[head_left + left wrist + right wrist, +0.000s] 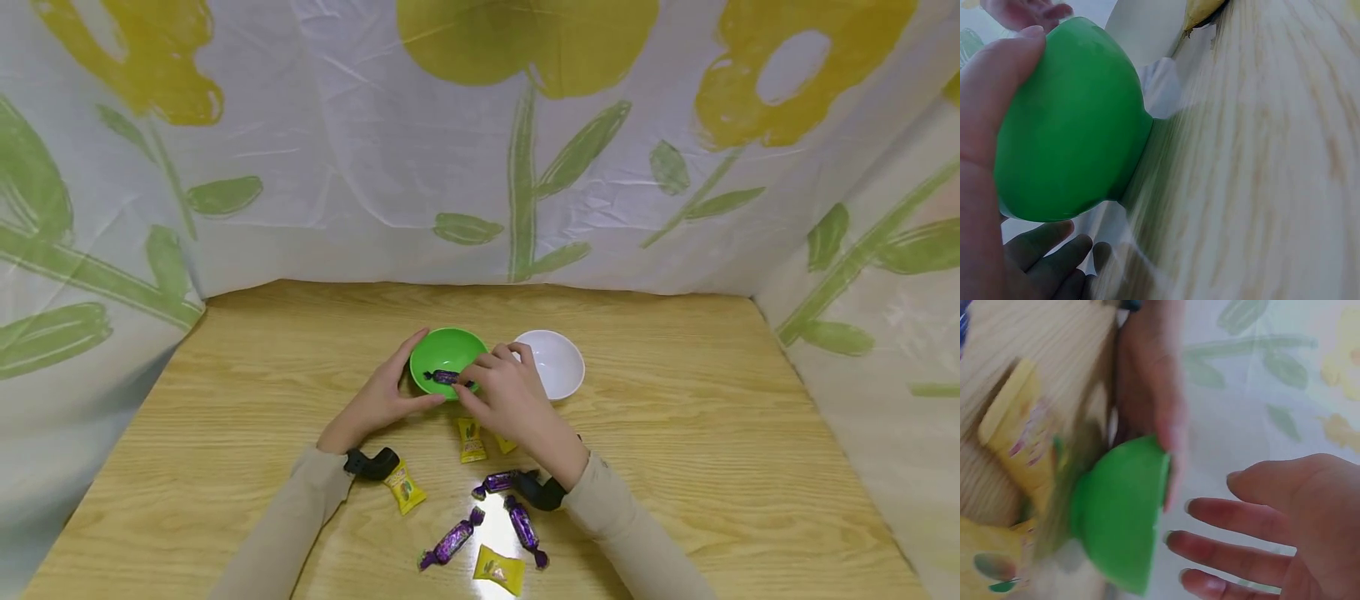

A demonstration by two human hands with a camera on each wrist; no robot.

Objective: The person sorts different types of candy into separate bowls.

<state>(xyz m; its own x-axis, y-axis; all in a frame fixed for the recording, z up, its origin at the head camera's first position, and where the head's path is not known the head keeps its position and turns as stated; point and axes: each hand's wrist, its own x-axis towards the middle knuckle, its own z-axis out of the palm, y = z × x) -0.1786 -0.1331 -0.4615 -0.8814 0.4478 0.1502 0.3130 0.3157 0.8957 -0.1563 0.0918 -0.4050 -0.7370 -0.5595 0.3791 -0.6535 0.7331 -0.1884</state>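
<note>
My left hand holds a green bowl from its left side, thumb on the near side and fingers around the far side. In the left wrist view the bowl's foot is on the table. A purple-wrapped candy lies inside the bowl. Over the bowl's right rim is my right hand, its fingertips overlapping the candy's right end in the head view. In the right wrist view its thumb and fingers are apart, with nothing visible between them, beside the bowl's opening.
A white bowl stands just right of the green one, partly behind my right hand. Nearer me lie several yellow-wrapped candies and purple candies on the wooden table. Flower-printed cloth encloses the back and sides.
</note>
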